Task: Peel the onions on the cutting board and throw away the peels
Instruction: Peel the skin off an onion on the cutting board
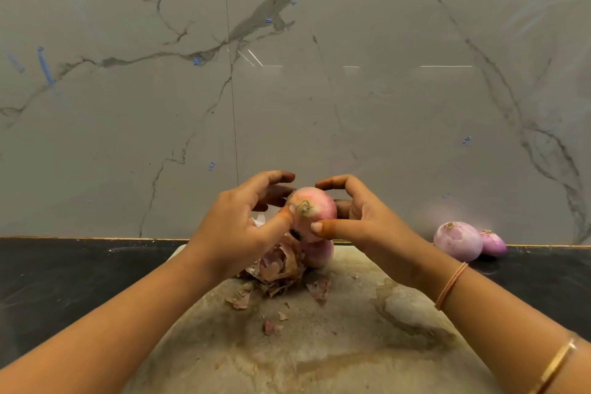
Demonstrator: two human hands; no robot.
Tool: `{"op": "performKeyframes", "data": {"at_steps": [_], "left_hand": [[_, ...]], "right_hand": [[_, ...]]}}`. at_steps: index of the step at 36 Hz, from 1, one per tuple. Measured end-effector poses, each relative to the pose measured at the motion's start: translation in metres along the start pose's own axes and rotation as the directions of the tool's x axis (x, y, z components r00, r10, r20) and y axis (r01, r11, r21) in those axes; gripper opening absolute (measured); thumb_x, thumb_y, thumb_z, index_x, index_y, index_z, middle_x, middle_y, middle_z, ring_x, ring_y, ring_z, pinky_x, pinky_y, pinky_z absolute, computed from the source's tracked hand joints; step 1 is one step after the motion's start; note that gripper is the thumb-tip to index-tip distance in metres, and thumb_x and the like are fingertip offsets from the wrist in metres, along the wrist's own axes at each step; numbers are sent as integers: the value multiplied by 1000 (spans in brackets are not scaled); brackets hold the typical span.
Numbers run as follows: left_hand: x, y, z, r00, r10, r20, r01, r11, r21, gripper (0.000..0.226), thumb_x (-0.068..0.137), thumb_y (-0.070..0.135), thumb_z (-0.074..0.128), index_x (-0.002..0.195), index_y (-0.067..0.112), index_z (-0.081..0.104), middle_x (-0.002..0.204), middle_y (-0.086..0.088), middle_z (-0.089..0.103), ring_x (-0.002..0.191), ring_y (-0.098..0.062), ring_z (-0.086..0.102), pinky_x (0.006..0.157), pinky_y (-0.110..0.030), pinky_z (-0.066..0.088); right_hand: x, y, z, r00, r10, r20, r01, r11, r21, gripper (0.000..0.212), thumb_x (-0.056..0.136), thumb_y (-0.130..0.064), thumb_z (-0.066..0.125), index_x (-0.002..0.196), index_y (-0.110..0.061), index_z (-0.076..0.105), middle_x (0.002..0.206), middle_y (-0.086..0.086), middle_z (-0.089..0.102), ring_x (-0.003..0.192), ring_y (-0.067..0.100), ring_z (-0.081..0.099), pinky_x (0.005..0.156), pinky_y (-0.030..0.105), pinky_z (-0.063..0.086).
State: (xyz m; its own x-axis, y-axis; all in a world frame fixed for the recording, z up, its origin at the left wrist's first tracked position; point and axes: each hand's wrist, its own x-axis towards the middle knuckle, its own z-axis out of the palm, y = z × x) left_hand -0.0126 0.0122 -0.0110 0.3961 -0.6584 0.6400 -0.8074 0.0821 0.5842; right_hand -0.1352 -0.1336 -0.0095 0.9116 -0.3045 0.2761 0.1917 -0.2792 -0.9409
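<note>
Two hands share one onion, and several things here could slip. The dark desk (64, 281) crosses the middle of the frame. At its right edge lie two peeled onions (457, 241), off the cutting board (319, 345); being round, they may roll if knocked.

At frame centre, above the board's far end, the left hand (236, 233) and right hand (361, 221) hold the raised onion (315, 211). Each grip is curled around it, with a thumb pressing near the root end. A hard pull on smooth skin could pop it loose, onto the board onion (319, 254) directly beneath or off the board.

The peel heap (278, 265) sits just left of that one, touching it. Loose scraps (271, 327) lie nearer the bottom of the frame; light and dry, they could drift onto the desk and be missed at clearing.
</note>
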Motion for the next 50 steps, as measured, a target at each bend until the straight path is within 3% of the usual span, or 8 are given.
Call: {"op": "performKeyframes", "data": {"at_steps": [12, 18, 24, 32, 36, 40, 47, 50], "left_hand": [[2, 1, -2, 996, -31, -80, 31, 999, -8, 41, 61, 48, 56, 102, 45, 60, 94, 23, 68, 90, 7, 64, 80, -11, 50], [4, -5, -1, 982, -14, -186, 21, 999, 35, 30, 83, 6, 69, 95, 33, 70, 88, 22, 70, 81, 3, 68, 76, -15, 54], [5, -1, 1, 969, -136, -205, 109, 984, -139, 30, 87, 2, 63, 81, 31, 69, 78, 19, 72, 76, 0, 68, 71, -13, 53], [0, -6, 12, 954, -210, -214, 209, 978, -27, 20, 88, 14, 64, 77, 31, 66, 71, 12, 72, 71, -9, 69, 70, -31, 56], [-6, -8, 24, 976, -177, -126, 206, 941, 270, 14, 80, 24, 58, 91, 28, 67, 90, 3, 71, 85, -21, 65, 74, -38, 51], [-5, -5, 25, 985, -146, -89, 171, 857, 486, 19, 91, 25, 54, 109, 26, 62, 106, 1, 67, 95, -24, 60, 75, -36, 47], [-3, -4, 29, 986, -157, -47, 152, 767, 623, 23, 94, 25, 49, 116, 24, 57, 110, -1, 65, 98, -25, 58, 72, -35, 43], [-2, -3, 27, 976, -193, -98, 212, 753, 624, 14, 98, 26, 42, 94, 20, 54, 91, -2, 60, 79, -23, 50, 63, -30, 33]], "right_hand": [[-3, -3, 0, 999, -35, 24, 36, 999, -11, 53, 80, -8, 70, 123, -25, 44, 106, 11, 71, 95, 23, 70, 85, 33, 57], [-4, -6, 3, 999, -31, 40, 29, 999, 40, 66, 67, -25, 72, 125, -29, 41, 105, 9, 72, 96, 21, 69, 83, 29, 57], [-3, -7, 4, 999, -35, 22, 35, 999, 25, 62, 67, -33, 71, 122, -33, 42, 104, 5, 73, 98, 21, 69, 88, 33, 56], [-6, -9, 13, 997, -75, 22, 76, 996, -46, 40, 89, 2, 59, 121, -19, 46, 102, 6, 65, 87, 11, 65, 74, 23, 54], [-11, 9, 49, 947, -256, 191, 316, 657, -685, 45, 81, -17, 55, 125, -14, 44, 117, 6, 55, 106, 17, 54, 91, 33, 47], [-21, 4, 73, 986, -147, 79, 123, 322, -939, 74, 73, -39, 33, 143, -16, 26, 145, 17, 34, 123, 38, 39, 105, 42, 35], [-32, -16, 71, 976, -216, 35, 80, 203, -976, 47, 92, -35, 49, 133, -22, 32, 119, 4, 55, 100, 30, 56, 53, 27, 25], [-34, -30, 68, 936, -352, 13, 114, 269, -956, 33, 94, -32, 44, 125, -23, 39, 84, 0, 58, 70, 26, 54, 49, 32, 29]]}}
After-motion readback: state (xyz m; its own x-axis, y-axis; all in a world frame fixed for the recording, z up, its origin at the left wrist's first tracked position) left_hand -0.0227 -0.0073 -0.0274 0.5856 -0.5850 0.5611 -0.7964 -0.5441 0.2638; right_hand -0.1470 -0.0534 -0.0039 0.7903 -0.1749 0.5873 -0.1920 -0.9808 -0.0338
